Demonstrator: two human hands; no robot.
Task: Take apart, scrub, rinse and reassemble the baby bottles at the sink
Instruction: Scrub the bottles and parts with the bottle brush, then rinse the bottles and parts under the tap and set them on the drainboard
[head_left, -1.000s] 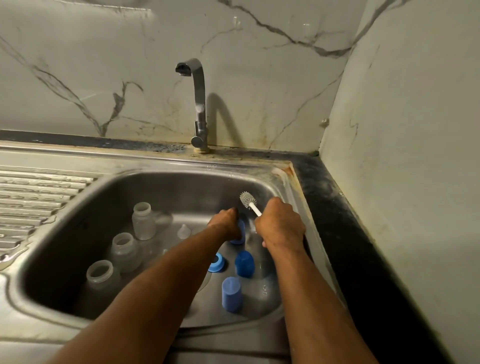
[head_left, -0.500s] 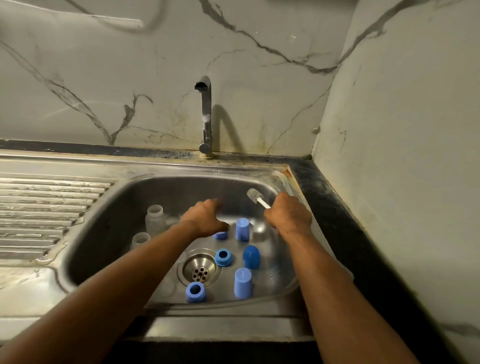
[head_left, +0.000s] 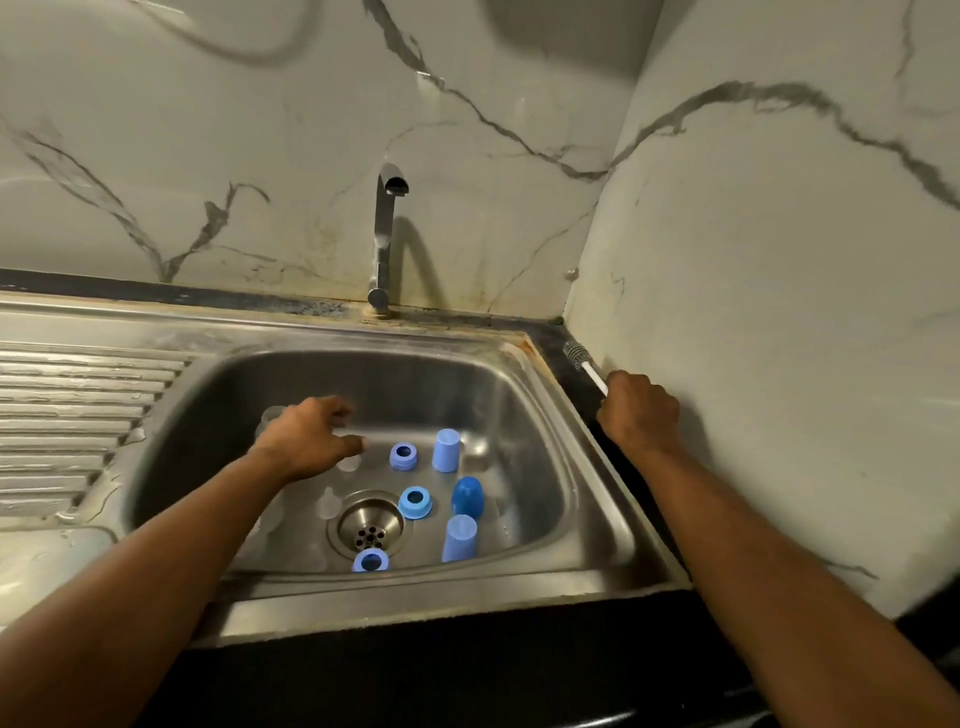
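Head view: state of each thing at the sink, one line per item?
Tap: off, no water running.
Brush: gripped by right hand, over the dark counter right of the sink.
Left hand: fingers curled, over the basin; a grip cannot be told.
Three blue caps: upright on sink floor.
Three blue rings: loose, off the bottles.
Drain: unplugged, strainer showing.
Sink: no standing water.

By my right hand (head_left: 640, 413), the brush (head_left: 584, 365) showed a white handle and grey bristles over black counter (head_left: 558, 358). Beyond my left fingers (head_left: 345, 415), caps (head_left: 447, 450) were pale blue, one cap (head_left: 467, 497) deeper blue, rings (head_left: 404, 457) blue. The wall (head_left: 260, 156) was white marble, grey-veined; the sink (head_left: 311, 374) silver.
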